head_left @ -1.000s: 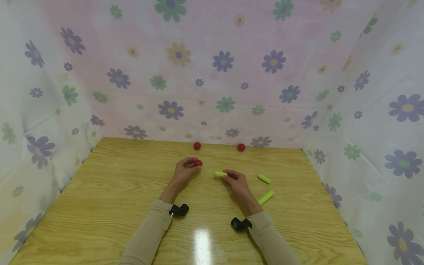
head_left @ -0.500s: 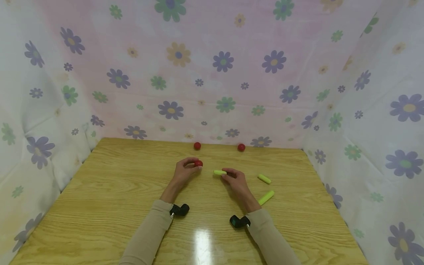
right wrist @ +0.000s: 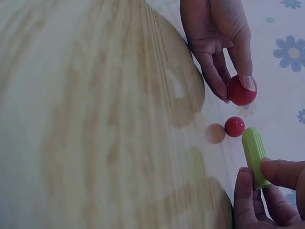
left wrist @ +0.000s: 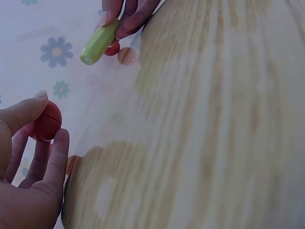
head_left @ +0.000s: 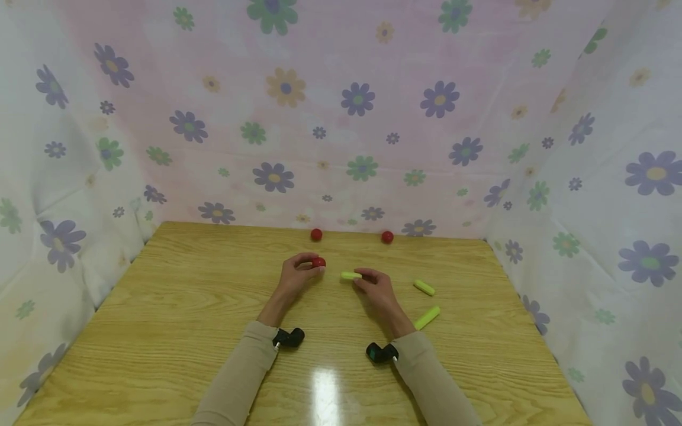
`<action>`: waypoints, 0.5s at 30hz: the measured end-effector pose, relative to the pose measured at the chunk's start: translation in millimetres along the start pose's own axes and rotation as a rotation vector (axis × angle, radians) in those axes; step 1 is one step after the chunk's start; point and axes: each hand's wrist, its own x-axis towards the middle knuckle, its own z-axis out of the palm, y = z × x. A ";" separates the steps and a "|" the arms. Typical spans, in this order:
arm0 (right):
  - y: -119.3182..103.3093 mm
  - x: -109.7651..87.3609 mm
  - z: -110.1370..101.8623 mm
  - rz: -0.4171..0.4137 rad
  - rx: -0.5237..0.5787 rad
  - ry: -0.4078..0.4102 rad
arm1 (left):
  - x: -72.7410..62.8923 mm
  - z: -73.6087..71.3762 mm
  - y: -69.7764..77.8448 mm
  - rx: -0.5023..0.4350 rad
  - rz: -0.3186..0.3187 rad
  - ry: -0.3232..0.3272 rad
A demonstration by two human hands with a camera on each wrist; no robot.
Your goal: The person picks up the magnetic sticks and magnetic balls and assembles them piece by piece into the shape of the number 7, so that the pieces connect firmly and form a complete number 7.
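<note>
In the head view my left hand [head_left: 295, 277] pinches a small red ball [head_left: 319, 262] between thumb and fingers over the middle of the table. A thin seam crosses this ball [left wrist: 49, 119] in the left wrist view. To its right, my right hand [head_left: 376, 290] holds a short lime-green ribbed rod [head_left: 348, 276] by one end. The rod's free end points left toward the ball, with a gap between them. A small pale spot marks that end of the rod [left wrist: 97, 45] in the left wrist view.
Two more red balls, one left [head_left: 317, 235] and one right [head_left: 387, 237], lie near the table's back edge. Right of my right hand lie a short green rod [head_left: 424, 287] and a longer-looking one [head_left: 427, 318]. Flower-printed cloth [head_left: 330, 148] encloses the wooden table [head_left: 176, 307] behind and at both sides.
My right hand has shifted slightly left and away from me, bringing the green rod a little closer to the red ball. My left hand stays nearly still.
</note>
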 end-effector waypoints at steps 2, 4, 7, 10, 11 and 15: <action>-0.3 1.1 0.3 0.002 -0.006 0.002 | 0.1 0.5 -0.4 0.014 0.012 0.013; -1.0 2.5 0.4 0.001 -0.014 0.000 | 0.5 1.2 -0.3 0.031 0.018 0.027; -2.2 4.9 0.5 0.007 -0.005 -0.004 | 0.4 2.1 0.7 0.045 0.018 0.037; -3.3 7.4 1.4 0.013 -0.004 -0.002 | 0.2 2.3 1.2 0.037 0.023 0.032; -3.5 8.0 1.9 0.013 -0.001 0.000 | 0.2 2.3 1.1 0.034 0.024 0.027; -2.8 10.8 3.8 0.010 0.000 0.006 | -5.8 2.4 11.9 0.039 0.024 -0.004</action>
